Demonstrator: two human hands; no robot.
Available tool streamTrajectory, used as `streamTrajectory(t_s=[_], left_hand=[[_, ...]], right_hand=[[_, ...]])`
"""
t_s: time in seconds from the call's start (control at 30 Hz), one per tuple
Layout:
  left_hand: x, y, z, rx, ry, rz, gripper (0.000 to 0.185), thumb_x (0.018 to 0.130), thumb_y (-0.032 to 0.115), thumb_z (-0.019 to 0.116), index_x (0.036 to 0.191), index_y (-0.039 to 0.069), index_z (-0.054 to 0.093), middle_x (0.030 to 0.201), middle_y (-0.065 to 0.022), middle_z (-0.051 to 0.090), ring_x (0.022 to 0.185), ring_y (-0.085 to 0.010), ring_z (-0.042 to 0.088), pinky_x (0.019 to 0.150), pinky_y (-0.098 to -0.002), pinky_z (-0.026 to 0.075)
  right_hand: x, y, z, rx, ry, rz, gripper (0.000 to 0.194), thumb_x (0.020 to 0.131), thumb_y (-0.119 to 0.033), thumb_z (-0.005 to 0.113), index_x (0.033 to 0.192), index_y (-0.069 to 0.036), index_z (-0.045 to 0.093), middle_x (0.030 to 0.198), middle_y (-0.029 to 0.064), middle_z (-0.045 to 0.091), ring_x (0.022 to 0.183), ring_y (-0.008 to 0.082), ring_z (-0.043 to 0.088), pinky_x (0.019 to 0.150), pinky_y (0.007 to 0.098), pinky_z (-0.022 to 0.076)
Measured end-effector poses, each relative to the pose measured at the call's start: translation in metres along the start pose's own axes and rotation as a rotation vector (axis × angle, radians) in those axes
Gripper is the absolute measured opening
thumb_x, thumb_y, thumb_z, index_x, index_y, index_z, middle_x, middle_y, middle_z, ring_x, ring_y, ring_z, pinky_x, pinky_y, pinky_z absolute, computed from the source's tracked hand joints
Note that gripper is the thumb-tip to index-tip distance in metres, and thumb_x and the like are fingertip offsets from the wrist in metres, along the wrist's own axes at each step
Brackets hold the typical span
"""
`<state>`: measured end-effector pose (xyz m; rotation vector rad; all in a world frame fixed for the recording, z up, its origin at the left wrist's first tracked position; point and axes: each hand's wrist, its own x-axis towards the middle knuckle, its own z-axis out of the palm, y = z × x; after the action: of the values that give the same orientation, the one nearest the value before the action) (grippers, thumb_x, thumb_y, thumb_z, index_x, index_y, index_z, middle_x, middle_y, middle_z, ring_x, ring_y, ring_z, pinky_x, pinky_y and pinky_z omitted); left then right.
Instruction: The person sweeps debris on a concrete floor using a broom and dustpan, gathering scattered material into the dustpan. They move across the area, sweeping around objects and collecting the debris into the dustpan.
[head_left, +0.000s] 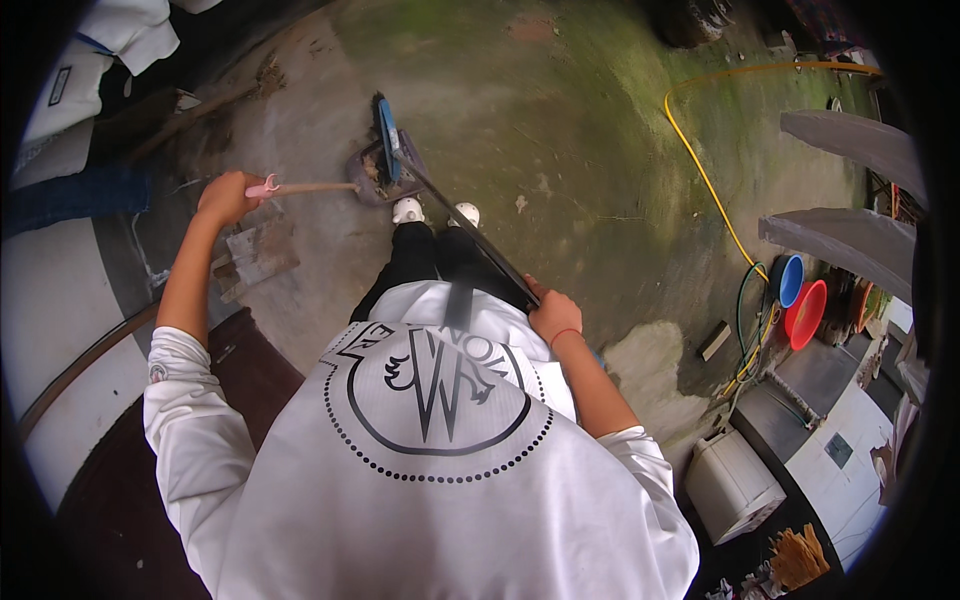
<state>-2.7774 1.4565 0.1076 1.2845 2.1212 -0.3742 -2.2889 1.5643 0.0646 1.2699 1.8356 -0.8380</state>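
Observation:
My left hand (226, 198) grips the pink end of a long dustpan handle (315, 187). The handle runs right to a dark purplish dustpan (369, 193) that lies on the concrete floor just ahead of my shoes, with brownish debris in it. My right hand (555, 309) is closed around the dark shaft of a broom (480, 240). Its blue broom head (388, 131) lies over the dustpan, and dark bristles show along its left side. Part of the debris is hidden beneath the head.
A yellow hose (705, 174) curves over the mossy floor at right, near a blue basin (787, 280) and a red basin (805, 315). Flattened cardboard (259, 249) lies at left. White garments hang at upper left. At lower right stands a whitish box-shaped container (731, 484).

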Motion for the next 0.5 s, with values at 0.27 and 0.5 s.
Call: streamTrajectory(t_s=[0.27,0.5], left_hand=[[0.010,0.035,-0.035,-0.015,-0.025,0.079,0.025,0.065,0.017,0.064,0.090,0.016,0.064,0.081,-0.0125,0.061,0.075,-0.0293,0.058,0.068,-0.0358,0.045],[0.057,0.106,-0.062,0.142,-0.003,0.200,0.024,0.066,0.021,0.065,0.090,0.016,0.064,0.080,-0.0112,0.062,0.074,-0.0277,0.059,0.068,-0.0363,0.045]], right_hand=[[-0.051,0.085,0.021,0.098,0.248,0.268,0.055,0.075,-0.016,0.051,0.124,-0.035,0.037,0.086,0.0134,0.058,0.077,0.0294,0.059,0.071,0.0399,0.0472],[-0.039,0.164,0.021,0.169,0.383,0.537,0.050,0.076,-0.013,0.048,0.123,-0.031,0.040,0.089,0.0117,0.060,0.079,0.0288,0.059,0.069,0.0392,0.0480]])
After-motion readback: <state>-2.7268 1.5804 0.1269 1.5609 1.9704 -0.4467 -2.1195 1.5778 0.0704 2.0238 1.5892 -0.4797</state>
